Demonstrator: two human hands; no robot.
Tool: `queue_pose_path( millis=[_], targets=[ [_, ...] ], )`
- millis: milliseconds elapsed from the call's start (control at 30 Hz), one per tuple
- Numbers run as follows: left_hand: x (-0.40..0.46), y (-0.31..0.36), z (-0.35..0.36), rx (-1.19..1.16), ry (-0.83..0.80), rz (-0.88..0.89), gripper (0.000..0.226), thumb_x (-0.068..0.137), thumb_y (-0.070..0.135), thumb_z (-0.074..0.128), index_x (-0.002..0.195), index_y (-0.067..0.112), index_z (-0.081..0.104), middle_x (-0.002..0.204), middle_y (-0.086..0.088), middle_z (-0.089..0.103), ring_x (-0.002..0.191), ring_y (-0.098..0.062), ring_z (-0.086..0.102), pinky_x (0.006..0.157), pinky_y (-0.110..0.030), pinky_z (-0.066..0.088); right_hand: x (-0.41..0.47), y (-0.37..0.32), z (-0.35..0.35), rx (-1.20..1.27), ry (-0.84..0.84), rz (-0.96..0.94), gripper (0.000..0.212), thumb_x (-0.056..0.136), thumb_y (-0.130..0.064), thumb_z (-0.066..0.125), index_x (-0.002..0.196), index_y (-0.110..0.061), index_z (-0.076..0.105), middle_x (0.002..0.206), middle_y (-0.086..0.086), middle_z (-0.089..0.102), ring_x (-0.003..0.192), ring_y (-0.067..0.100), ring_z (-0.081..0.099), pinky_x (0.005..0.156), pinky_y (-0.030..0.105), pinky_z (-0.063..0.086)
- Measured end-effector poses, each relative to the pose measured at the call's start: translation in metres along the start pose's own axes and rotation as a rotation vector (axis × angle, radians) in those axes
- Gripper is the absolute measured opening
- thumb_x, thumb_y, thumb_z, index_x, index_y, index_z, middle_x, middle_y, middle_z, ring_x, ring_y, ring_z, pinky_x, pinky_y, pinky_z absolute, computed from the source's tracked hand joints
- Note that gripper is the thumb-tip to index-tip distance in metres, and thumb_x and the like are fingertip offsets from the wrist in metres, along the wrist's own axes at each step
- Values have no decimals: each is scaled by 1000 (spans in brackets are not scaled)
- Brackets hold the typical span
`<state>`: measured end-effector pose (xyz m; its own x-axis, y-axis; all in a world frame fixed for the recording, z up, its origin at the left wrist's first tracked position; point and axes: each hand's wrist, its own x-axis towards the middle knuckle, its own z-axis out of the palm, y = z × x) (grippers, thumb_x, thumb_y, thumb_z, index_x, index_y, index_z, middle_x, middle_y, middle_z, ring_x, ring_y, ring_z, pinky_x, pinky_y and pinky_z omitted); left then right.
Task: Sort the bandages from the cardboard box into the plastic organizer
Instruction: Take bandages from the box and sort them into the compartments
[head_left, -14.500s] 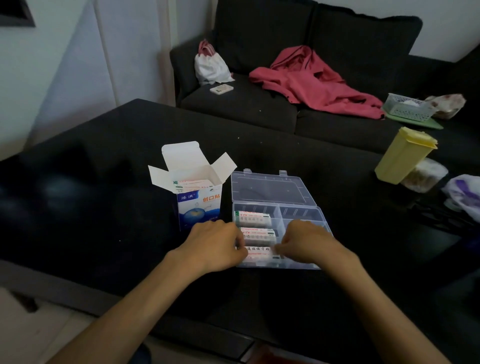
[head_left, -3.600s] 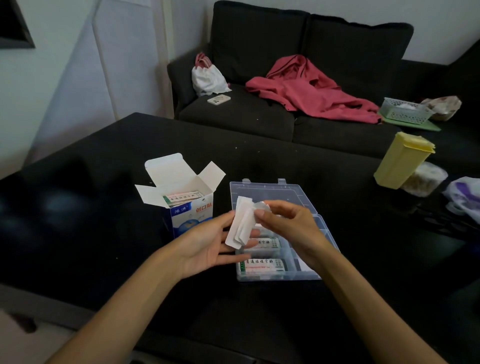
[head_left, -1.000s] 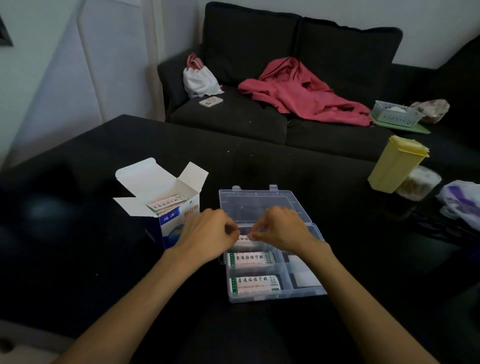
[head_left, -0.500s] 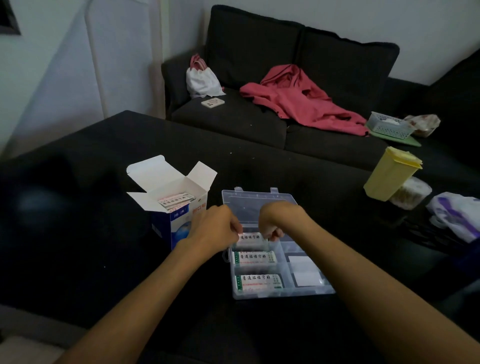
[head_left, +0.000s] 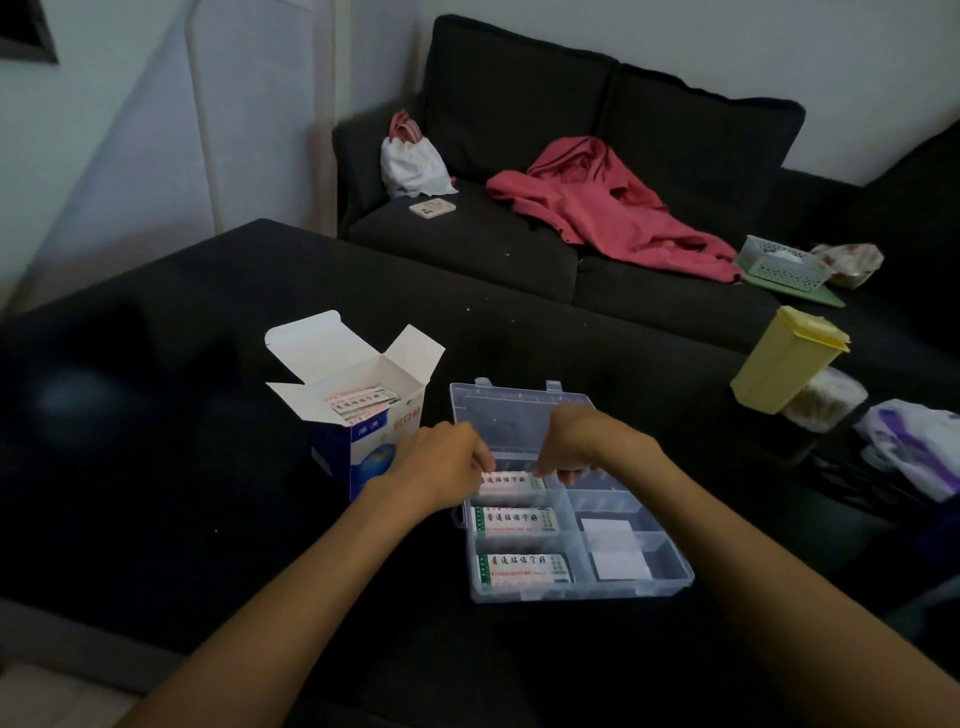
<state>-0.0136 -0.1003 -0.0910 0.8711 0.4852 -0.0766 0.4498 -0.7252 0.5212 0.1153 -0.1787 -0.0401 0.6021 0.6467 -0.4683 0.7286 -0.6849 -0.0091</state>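
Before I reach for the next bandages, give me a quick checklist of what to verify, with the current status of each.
1. White-and-blue cardboard box open, bandages visible inside: ok.
2. Clear plastic organizer lid open: ok.
3. Far-left compartment's bandage stack seated flat: cannot tell, both hands are on it.
4. Left hand free to reach: not ok, fingers pinch the stack's end.
5. Right hand free: not ok, fingers curl down onto the stack's other end.
6. Middle bandage stack and near bandage stack lying flat in their compartments: ok.
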Motion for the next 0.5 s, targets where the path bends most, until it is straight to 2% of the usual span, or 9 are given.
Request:
queue_pose_path(
  millis=[100, 333, 500],
  targets=[
    [1, 1, 0, 16, -15, 8, 26, 94, 17, 55, 115, 24, 67, 121, 3, 64, 104, -14, 59, 86, -27, 46, 1, -2, 9, -7, -62, 6, 25, 92, -21, 58, 71, -15, 46, 65, -2, 52, 57, 7, 47, 52, 18, 36],
    [-1, 1, 1, 96, -17, 28, 26, 95, 20, 52, 114, 29, 68, 122, 5, 63, 106, -15, 60, 91, -33, 50, 3, 7, 9, 130, -119, 39, 26, 91, -28, 59, 69, -16, 49, 66, -2, 48, 56, 8, 40, 53, 18, 33],
    [-1, 3, -1, 112, -4, 34, 25, 95, 23, 52, 115, 25, 67, 117, 5, 66, 102, -13, 61, 86, -30, 50, 7, 11, 13, 120, -7, 69, 27, 86, -34, 65, 70, -17, 50, 66, -4, 52, 60, 7, 48, 56, 19, 38]
  ],
)
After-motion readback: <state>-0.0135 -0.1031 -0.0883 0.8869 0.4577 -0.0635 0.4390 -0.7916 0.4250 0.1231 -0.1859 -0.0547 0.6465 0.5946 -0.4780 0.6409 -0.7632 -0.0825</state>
